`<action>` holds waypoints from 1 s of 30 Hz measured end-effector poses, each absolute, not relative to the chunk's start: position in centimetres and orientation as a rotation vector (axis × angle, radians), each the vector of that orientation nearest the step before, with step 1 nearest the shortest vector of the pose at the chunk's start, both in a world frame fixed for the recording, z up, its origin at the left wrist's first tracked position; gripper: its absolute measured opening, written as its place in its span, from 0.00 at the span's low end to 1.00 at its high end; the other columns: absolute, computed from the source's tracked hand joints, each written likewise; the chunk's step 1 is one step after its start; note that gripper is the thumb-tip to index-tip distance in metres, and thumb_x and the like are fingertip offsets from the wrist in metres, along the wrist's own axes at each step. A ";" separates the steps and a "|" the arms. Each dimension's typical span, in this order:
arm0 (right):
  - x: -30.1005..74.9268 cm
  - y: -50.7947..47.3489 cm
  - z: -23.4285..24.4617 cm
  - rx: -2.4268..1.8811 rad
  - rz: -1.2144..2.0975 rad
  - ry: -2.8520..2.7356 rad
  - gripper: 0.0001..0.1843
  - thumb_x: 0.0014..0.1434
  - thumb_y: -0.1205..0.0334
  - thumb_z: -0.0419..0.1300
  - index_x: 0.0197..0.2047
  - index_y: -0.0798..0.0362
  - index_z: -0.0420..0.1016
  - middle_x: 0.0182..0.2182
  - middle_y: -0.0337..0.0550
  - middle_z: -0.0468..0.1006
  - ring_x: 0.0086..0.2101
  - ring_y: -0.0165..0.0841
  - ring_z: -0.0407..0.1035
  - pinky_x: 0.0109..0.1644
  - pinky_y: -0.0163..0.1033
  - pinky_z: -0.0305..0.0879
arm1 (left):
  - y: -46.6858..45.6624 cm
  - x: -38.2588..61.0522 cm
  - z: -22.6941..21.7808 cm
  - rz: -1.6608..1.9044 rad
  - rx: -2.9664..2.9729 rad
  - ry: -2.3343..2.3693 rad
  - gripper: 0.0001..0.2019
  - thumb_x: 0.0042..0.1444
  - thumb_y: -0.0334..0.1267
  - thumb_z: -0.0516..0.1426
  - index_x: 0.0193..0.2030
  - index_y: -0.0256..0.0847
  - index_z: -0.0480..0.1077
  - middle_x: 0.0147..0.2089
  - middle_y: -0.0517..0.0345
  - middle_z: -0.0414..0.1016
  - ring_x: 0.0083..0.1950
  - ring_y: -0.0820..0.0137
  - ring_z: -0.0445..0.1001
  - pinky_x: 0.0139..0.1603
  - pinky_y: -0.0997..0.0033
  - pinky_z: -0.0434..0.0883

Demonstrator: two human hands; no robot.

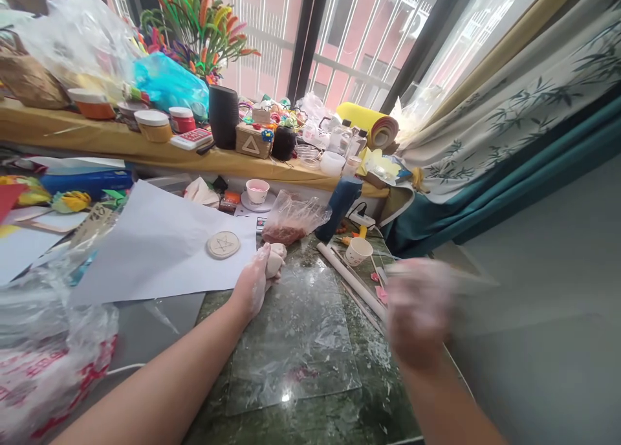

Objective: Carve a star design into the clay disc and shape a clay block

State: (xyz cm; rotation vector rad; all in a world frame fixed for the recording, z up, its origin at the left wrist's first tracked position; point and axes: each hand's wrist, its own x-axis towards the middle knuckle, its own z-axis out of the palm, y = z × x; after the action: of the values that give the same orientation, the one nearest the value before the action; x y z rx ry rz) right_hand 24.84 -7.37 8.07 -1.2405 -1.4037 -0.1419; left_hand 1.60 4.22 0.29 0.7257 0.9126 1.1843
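My left hand (255, 280) reaches forward and closes on a pale lump of clay (276, 259) at the far edge of a clear plastic sheet (295, 348) lying on the green marble table. My right hand (417, 312) hovers over the table's right edge, smeared by motion and dusted white; it seems to hold a thin pale stick, but its fingers cannot be read. A round clay disc (224, 244) with a star cut into it rests on a white sheet of paper (160, 248) left of the lump.
A white roller (349, 278) and a small paper cup (359, 251) lie right of the plastic sheet. A bag of reddish material (291, 222) and a dark blue bottle (339, 206) stand behind. A plastic bag (43, 354) fills the near left. A cluttered shelf (121, 141) runs along the window.
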 end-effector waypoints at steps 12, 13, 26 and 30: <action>21.1 -5.6 -2.8 -1.755 0.119 -1.917 0.18 0.67 0.55 0.62 0.58 0.46 0.79 0.56 0.53 0.79 0.56 0.54 0.70 0.62 0.64 0.66 | 4.5 1.8 -0.7 1.200 0.757 0.893 0.24 0.54 0.63 0.65 0.37 0.41 0.73 0.31 0.60 0.74 0.26 0.73 0.66 0.27 0.74 0.65; 20.9 -5.3 -2.9 -1.751 0.111 -1.957 0.16 0.67 0.55 0.62 0.57 0.45 0.80 0.57 0.52 0.79 0.57 0.54 0.69 0.63 0.65 0.64 | 4.5 1.8 -0.6 1.195 0.756 0.896 0.24 0.54 0.63 0.65 0.37 0.41 0.73 0.31 0.60 0.74 0.26 0.73 0.66 0.27 0.73 0.65; 20.6 -5.5 -2.2 -1.501 0.708 -1.127 0.13 0.61 0.55 0.68 0.49 0.47 0.81 0.51 0.46 0.83 0.53 0.44 0.74 0.62 0.52 0.68 | 4.6 1.6 -0.7 1.176 0.675 0.889 0.29 0.53 0.66 0.65 0.40 0.39 0.72 0.31 0.60 0.74 0.25 0.74 0.66 0.26 0.74 0.64; 23.1 -4.7 1.3 -1.329 1.128 -0.516 0.11 0.52 0.60 0.71 0.39 0.50 0.77 0.35 0.42 0.82 0.33 0.36 0.75 0.37 0.40 0.74 | 4.7 1.6 -0.8 1.176 0.661 0.875 0.29 0.52 0.66 0.65 0.40 0.39 0.72 0.31 0.59 0.74 0.25 0.75 0.66 0.26 0.75 0.63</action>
State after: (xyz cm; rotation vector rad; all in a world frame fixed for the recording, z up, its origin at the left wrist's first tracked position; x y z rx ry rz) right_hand 23.15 -4.74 1.25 -1.3290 -0.5160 1.1278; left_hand 1.58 4.66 -0.77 0.6610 0.8745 1.1756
